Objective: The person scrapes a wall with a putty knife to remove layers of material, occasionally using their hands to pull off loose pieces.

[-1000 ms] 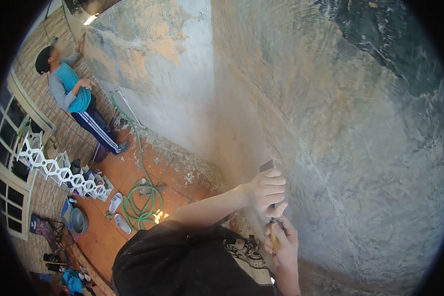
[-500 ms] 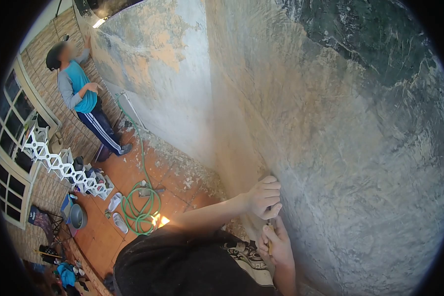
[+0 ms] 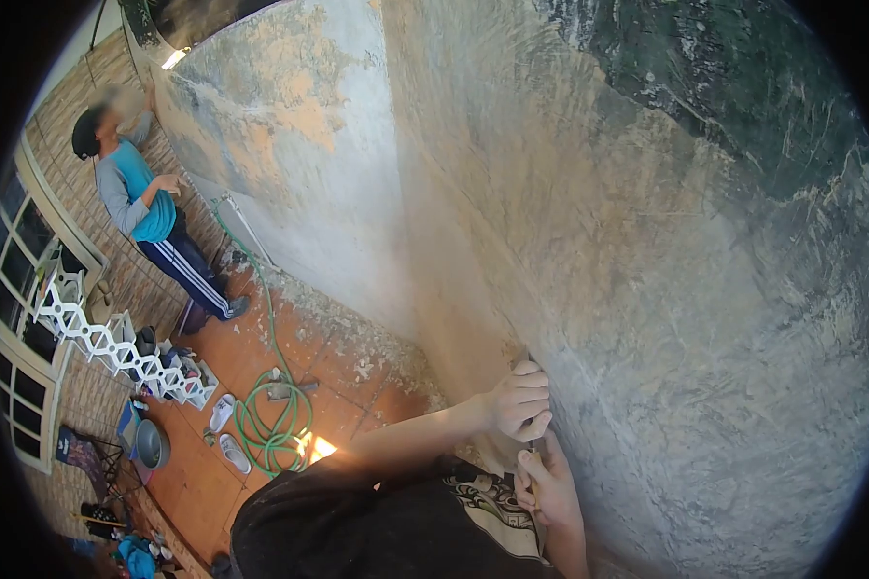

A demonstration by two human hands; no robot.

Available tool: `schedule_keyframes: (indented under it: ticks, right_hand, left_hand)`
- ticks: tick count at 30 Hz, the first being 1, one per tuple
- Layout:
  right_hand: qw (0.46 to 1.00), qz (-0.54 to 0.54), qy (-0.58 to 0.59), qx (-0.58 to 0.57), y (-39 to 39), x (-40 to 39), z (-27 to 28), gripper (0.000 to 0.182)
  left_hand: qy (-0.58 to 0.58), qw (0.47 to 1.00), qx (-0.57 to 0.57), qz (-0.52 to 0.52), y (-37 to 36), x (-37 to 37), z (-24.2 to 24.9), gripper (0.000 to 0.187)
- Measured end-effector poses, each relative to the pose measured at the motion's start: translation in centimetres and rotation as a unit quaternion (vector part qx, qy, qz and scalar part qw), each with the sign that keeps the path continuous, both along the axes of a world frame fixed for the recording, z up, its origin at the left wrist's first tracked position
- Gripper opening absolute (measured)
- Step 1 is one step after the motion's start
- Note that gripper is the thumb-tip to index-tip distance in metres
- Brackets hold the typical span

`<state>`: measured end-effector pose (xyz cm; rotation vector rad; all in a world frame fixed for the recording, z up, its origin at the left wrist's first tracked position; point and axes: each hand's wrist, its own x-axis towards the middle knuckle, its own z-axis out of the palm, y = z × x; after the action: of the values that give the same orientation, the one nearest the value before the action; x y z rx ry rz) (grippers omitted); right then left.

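Observation:
My right hand [image 3: 550, 487] is closed around a tool with a yellowish handle [image 3: 536, 494]. A thin shaft rises from that handle toward my left hand. Just above, my left hand [image 3: 519, 400] is a closed fist with the knuckles turned to the wall and the thumb low. What its fingers hold, at the shaft's upper end, is hidden and I cannot tell. Both hands are close to the rough grey plaster wall [image 3: 666, 318], near the corner. My left forearm crosses in front of my dark printed shirt [image 3: 357, 516].
A person [image 3: 135, 183] in a blue and grey top stands at the far wall, one hand raised against it. On the tiled floor lie a coiled green hose [image 3: 246, 425], white shoes [image 3: 232, 452] and plaster crumbs [image 3: 357, 347]. A white rack [image 3: 116, 347] and a grey basin [image 3: 150, 444] stand left.
The view has shifted slightly, so the person and floor items appear further left and lower. Both my hands keep nearly the same pose, with the tool still in the right one.

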<state>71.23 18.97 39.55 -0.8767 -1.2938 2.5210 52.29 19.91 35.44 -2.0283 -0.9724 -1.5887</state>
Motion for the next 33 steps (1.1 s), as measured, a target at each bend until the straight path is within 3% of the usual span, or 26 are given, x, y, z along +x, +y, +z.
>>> schedule_keyframes:
  ticks: [4,6,13,16,18,23,25,28,33]
  right_hand:
    - [1.0,-0.011,0.018,-0.006,-0.3,0.3,-0.1,0.036]
    - [0.993,-0.059,0.04,-0.091,-0.6,0.3,-0.2,0.031]
    - [0.974,-0.109,0.06,-0.19,-1.5,0.5,-1.3,0.026]
    - [0.987,-0.088,0.017,-0.13,-1.1,1.5,-1.0,0.041]
    - [0.971,-0.045,0.088,-0.219,-0.4,1.1,-0.1,0.043]
    - [0.97,-0.088,0.09,-0.206,-1.8,1.0,0.3,0.048]
    - [0.988,-0.134,0.014,-0.079,-3.4,0.9,2.7,0.054]
    - [0.994,-0.105,0.004,-0.003,-3.3,2.6,4.8,0.055]
    - [0.996,-0.069,-0.054,0.021,-1.4,3.7,6.7,0.059]
  left_hand:
    - [0.003,1.0,0.013,-0.003,0.3,0.1,-0.1,0.018]
    - [0.009,1.0,0.006,-0.008,0.1,-0.1,0.2,0.019]
    - [0.007,0.999,0.004,-0.031,-0.2,-0.4,0.5,0.022]
    - [0.0,0.999,-0.001,-0.045,-0.2,0.0,0.3,0.025]
    - [-0.026,0.998,0.003,-0.058,0.0,0.0,0.4,0.028]
    - [-0.026,0.998,0.02,-0.054,-0.1,0.3,0.5,0.028]
    - [-0.022,0.996,0.009,-0.091,-0.3,0.3,0.8,0.027]
    - [-0.035,0.995,0.037,-0.089,-0.5,1.7,2.7,0.027]
    - [-0.061,0.993,0.071,-0.073,0.8,3.1,2.9,0.027]
